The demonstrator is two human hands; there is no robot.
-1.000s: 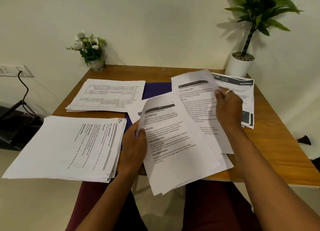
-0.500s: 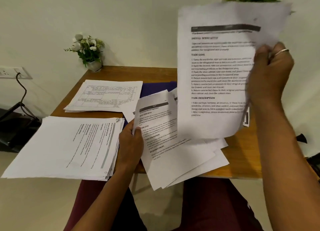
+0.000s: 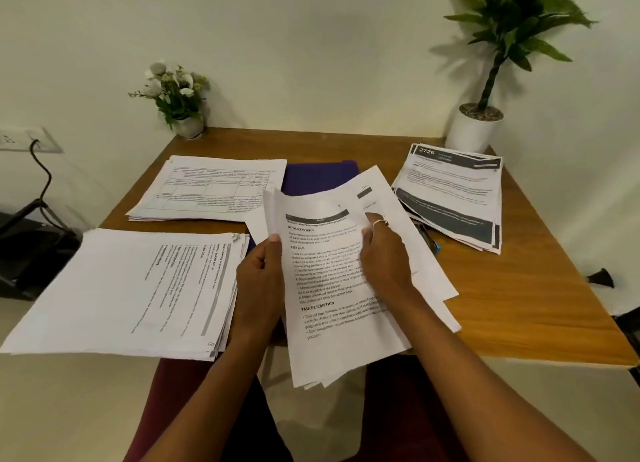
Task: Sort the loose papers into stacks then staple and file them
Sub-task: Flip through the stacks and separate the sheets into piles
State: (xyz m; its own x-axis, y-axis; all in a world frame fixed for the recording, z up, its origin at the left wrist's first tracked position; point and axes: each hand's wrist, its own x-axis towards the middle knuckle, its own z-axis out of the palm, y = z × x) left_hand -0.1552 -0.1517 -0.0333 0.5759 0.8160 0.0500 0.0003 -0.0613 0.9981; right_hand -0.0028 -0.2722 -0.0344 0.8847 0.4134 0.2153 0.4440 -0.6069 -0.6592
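Left hand (image 3: 259, 281) grips the loose sheaf's (image 3: 332, 323) left edge, thumb on top. Right hand (image 3: 384, 257) pinches the top sheet's right edge, ringed finger tucked behind. Sheaf overhangs the table's (image 3: 519, 305) near edge, between stapled stack (image 3: 138, 288) and dark-banner stack (image 3: 453, 198). Judgement: check the heading, peel one sheet only, hold the left grip firm against fanning. Forearms reach in low.

Plain pale wall (image 3: 311, 45), wooden table (image 3: 519, 305), potted plant (image 3: 485, 115), small flower pot (image 3: 180, 115), wall socket (image 3: 20, 139)
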